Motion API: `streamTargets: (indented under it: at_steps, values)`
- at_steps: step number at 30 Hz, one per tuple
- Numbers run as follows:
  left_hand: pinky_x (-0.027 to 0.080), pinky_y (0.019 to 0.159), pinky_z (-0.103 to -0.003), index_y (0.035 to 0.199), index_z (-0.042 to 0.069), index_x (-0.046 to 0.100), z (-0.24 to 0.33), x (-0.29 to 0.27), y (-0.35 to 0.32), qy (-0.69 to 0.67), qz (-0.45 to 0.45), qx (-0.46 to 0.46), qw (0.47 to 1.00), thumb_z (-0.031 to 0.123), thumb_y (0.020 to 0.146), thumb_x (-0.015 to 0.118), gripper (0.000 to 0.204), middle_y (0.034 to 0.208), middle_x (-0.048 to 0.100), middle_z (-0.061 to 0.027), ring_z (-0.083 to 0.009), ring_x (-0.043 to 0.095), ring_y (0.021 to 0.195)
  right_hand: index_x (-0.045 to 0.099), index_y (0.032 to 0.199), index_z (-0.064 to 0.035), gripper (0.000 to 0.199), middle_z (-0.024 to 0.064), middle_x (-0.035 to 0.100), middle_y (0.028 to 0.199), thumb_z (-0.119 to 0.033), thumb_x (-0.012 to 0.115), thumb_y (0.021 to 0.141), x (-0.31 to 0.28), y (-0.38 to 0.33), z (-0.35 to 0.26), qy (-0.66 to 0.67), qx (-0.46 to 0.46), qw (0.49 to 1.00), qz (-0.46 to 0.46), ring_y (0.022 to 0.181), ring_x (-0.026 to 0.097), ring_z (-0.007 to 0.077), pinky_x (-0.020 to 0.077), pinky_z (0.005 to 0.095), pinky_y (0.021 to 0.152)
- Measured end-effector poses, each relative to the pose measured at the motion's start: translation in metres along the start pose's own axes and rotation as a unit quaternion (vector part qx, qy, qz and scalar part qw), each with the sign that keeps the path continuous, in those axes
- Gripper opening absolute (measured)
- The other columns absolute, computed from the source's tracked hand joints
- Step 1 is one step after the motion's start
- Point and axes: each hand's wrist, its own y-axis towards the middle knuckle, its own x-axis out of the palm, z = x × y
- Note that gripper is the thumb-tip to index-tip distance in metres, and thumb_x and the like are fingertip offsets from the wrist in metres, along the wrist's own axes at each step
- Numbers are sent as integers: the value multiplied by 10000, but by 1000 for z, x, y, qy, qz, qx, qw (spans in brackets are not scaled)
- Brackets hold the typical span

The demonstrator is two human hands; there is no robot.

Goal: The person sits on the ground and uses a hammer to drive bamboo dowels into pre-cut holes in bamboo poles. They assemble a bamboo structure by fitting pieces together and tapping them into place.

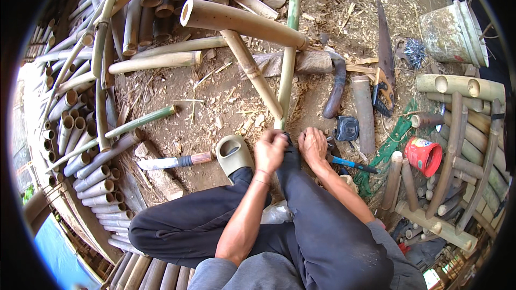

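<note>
My left hand point(269, 151) is closed beside my right shin, next to the black trouser cuff point(290, 153); whatever its fingers may hold is hidden. On the other side of the shin, my right hand point(313, 144) is low with its fingers extended, and I see nothing in it. Just beyond both hands, the lower ends of a green bamboo pole point(288, 75) and a slanting bamboo brace point(251, 72) meet in a point. A thick bamboo tube point(242, 23) lies across their upper parts. Near my right wrist is a blue-handled tool point(352, 165), its head partly hidden.
A large knife point(174, 161) lies left of my sandal point(234, 156). To the right are a black tape measure point(347, 128), a handsaw point(385, 64), a bamboo tube point(363, 113) and a red tub point(423, 157). Stacked bamboo point(102, 182) lines the left. A dirty bucket point(451, 35) stands far right.
</note>
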Motion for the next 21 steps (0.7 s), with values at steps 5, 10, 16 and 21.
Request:
streamTargets:
  at_steps: [5,10,16,21]
  values:
    - [544,746,-244,1156,-46,670,13,28,-5,-205,-108,-62,971,170,952,693,298,1002,714,-78,-100,653,835,542,908,-23,133,180,578,866,-133,617,901,-74,-6,-33,137,-108,985,10,832,571,394,468,485,745]
    - [570,811,-274,1137,-15,670,17,33,-20,-343,-177,-120,915,105,907,737,269,1027,714,-68,-136,676,927,565,940,-20,130,158,591,860,-65,655,858,-104,-13,-32,169,-107,979,34,806,593,370,480,466,714]
    - [572,747,-296,1072,0,688,-1,22,-26,-283,-98,-116,947,168,923,726,228,931,723,-76,-144,687,816,615,1013,-15,173,127,598,852,-98,665,870,-117,-15,-25,193,-159,963,-99,807,596,319,482,421,746]
    - [602,820,-320,1163,-79,620,3,-28,13,-343,129,28,930,124,937,703,314,991,694,-138,-212,706,905,616,1155,-30,331,144,600,1004,-118,662,839,-126,-50,67,-125,-28,983,-128,1019,550,325,465,438,880]
